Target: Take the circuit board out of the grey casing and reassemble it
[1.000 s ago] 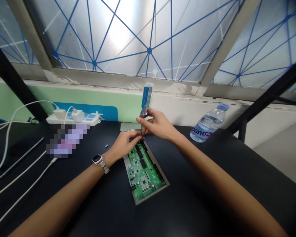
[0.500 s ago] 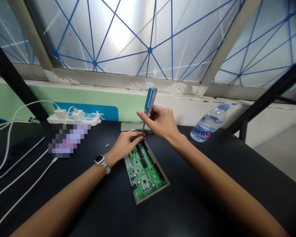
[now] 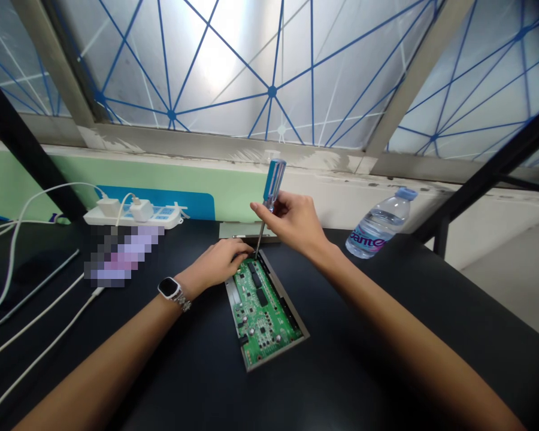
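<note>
My right hand (image 3: 296,221) is closed round a screwdriver (image 3: 274,181) with a clear-and-blue handle, thumb and fingers at the handle's lower end. The tool stands nearly upright, leaning a little, and its tip meets the far end of a green circuit board (image 3: 269,320). This board lies in a shallow metal tray (image 3: 279,358) on the black table. At the far left corner my left hand (image 3: 218,261) grips the board's edge, fingers bent and thumb close to the screwdriver's tip. A watch (image 3: 169,289) is on the left wrist.
Behind the board lies a flat pale metal plate (image 3: 240,230). A water bottle (image 3: 378,224) stands at the right. To the left are a power strip (image 3: 165,215) with chargers, white cables (image 3: 40,320) and a blurred-out object (image 3: 126,257). A window wall bounds the back.
My left hand has drawn back left from the screwdriver's shaft to the board's corner. The small metal bit on the table is now hidden by it. The right hand hardly moved.
</note>
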Available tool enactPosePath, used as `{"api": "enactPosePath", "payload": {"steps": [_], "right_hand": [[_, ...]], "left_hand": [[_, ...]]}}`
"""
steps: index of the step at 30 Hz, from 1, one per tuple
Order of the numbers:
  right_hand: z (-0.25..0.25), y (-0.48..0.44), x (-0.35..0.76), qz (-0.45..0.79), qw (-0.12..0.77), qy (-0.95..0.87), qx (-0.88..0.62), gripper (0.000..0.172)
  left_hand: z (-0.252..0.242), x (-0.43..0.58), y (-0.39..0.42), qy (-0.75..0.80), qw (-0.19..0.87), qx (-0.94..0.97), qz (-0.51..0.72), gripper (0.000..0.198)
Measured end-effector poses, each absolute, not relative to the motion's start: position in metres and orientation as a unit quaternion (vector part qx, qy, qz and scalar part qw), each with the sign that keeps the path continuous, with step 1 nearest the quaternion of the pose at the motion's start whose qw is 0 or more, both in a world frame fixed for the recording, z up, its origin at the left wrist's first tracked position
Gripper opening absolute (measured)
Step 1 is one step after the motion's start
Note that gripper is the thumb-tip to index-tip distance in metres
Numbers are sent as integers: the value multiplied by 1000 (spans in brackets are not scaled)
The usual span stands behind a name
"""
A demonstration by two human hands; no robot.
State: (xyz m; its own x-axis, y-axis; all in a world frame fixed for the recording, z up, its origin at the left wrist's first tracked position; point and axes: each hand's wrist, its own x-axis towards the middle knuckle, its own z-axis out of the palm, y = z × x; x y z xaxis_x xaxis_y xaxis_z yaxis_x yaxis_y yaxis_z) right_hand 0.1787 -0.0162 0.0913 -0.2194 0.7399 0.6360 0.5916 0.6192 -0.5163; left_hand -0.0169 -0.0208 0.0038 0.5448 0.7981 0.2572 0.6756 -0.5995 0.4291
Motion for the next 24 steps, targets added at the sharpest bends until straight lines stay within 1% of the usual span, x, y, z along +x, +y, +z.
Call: {"api": "enactPosePath", "payload": {"steps": [10,15,19,24], "right_hand": [[91,-16,179,92,444,-780,-432,41],[90,-14,181,154,432,-790,-407,37],[90,-12,183,183,423,-789,-406,39],[92,-10,187,225,411,-788,-400,40]], "left_hand": [[-2,-17,-21,424,126,869,223,31],[-1,-16,-21,423,120,871,219,31],[0,-14,-24,428,119,868,224,30],[4,-7,-28,411,112,859,285,31]]}}
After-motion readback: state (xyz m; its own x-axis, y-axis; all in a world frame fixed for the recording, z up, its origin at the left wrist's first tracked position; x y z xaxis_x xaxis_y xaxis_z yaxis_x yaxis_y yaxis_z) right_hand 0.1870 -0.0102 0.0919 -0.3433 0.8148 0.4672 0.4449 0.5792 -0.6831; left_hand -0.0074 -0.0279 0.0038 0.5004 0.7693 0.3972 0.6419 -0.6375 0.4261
